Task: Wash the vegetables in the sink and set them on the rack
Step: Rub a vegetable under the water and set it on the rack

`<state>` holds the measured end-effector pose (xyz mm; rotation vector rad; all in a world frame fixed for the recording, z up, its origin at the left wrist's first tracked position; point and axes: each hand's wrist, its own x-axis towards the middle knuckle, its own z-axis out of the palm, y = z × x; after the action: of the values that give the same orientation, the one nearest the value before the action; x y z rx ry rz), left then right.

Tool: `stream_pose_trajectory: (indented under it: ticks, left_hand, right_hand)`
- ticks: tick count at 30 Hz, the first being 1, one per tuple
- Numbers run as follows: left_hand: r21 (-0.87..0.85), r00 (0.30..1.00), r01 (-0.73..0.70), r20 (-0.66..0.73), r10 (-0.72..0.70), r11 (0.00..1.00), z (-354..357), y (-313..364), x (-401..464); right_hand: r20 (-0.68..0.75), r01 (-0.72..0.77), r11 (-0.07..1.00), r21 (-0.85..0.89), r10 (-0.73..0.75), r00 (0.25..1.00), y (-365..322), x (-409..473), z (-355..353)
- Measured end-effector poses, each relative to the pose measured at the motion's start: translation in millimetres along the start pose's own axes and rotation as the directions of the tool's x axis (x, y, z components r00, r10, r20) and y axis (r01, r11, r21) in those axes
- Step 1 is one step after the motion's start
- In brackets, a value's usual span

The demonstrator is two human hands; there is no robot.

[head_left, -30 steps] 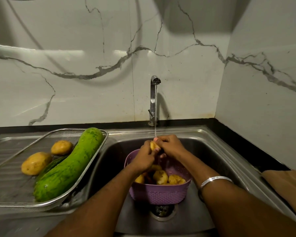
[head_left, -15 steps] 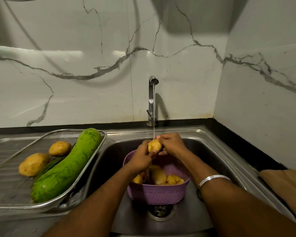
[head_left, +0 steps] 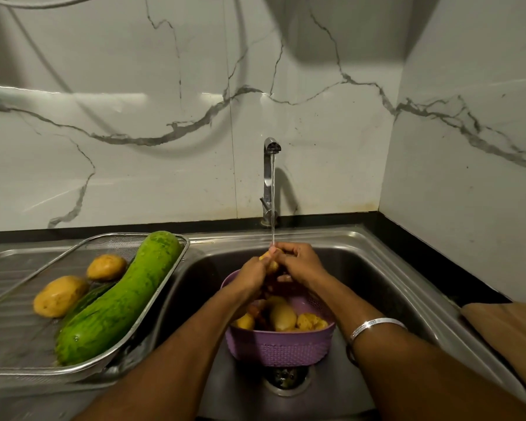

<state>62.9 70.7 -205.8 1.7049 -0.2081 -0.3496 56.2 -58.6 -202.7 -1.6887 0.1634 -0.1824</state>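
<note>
Left hand (head_left: 251,273): closed on small yellow potato (head_left: 269,262)
Right hand (head_left: 298,262): clasping the same potato
Potato: under tap stream, above purple plastic basket (head_left: 281,344) in steel sink (head_left: 377,268)
Wire rack (head_left: 164,287): long green gourd (head_left: 119,302)

Both hands, left hand (head_left: 251,273) and right hand (head_left: 301,262), clasp a small potato (head_left: 269,262) under the tap's stream (head_left: 273,202), above the purple basket (head_left: 281,344) in the sink (head_left: 377,268). A green gourd (head_left: 119,299) lies on the rack (head_left: 164,287) at the sink's left edge.

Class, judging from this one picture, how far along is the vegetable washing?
Done: two potatoes and a green gourd lie on the rack. In hand: both hands rub a potato under the tap. Left: several potatoes in the purple basket.
</note>
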Motion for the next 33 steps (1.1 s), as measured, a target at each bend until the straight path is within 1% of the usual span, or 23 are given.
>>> stream_pose_trajectory:
  ticks: [1,3,5,6,9,11,13,16,19,24,26,30,33]
  left_hand:
    - [-0.015,1.0,0.011,-0.01,-0.012,1.0,1,1,0]
    - [0.021,1.0,0.009,-0.022,-0.008,1.0,2,1,1]
    - [0.053,0.999,-0.023,-0.039,0.025,0.998,3,0,0]
    - [0.052,0.998,-0.033,-0.051,0.036,0.998,3,0,0]
    - [0.013,0.995,-0.057,-0.077,0.058,0.998,-1,1,0]
    - [-0.012,0.997,-0.041,-0.072,0.04,0.999,-3,1,-1]
    - [-0.024,0.997,-0.025,-0.071,0.023,0.999,-4,1,-2]
    - [-0.013,0.996,-0.036,-0.081,0.034,0.999,-6,0,-3]
    - [0.002,0.993,-0.062,-0.099,0.061,0.998,-6,4,-5]
    - [-0.018,0.994,-0.061,-0.097,0.059,0.998,-7,4,-8]
    - [-0.005,0.994,-0.043,-0.103,0.043,0.999,-7,3,-8]
    - [-0.022,0.996,-0.022,-0.084,0.02,1.0,-7,8,-11]
    - [0.018,0.997,-0.057,-0.058,0.058,0.998,-6,6,-9]
  right_hand:
    - [-0.012,-0.011,1.0,0.015,0.011,1.0,1,-1,0]
    - [-0.045,-0.033,0.999,0.013,0.033,0.998,2,0,-1]
    - [-0.061,-0.048,0.999,0.011,0.049,0.997,1,2,-2]
    - [-0.048,-0.061,0.997,0.038,0.063,0.997,1,2,-3]
    - [0.049,-0.1,0.983,0.155,0.093,0.994,1,2,-6]
    - [0.084,-0.105,0.98,0.172,0.092,0.992,2,1,-8]
    - [0.061,-0.096,0.981,0.169,0.087,0.994,4,1,-9]
    - [0.017,-0.107,0.968,0.226,0.106,0.994,1,-2,-10]
    - [0.033,-0.112,0.97,0.216,0.107,0.994,-3,-4,-12]
    - [0.1,-0.059,0.993,0.107,0.048,0.994,-3,-6,-10]
    - [0.074,-0.049,0.993,0.107,0.042,0.996,-5,-7,-11]
    - [0.036,-0.093,0.981,0.167,0.088,0.995,-9,-9,-15]
    - [-0.001,-0.092,0.977,0.192,0.094,0.996,-9,-8,-17]
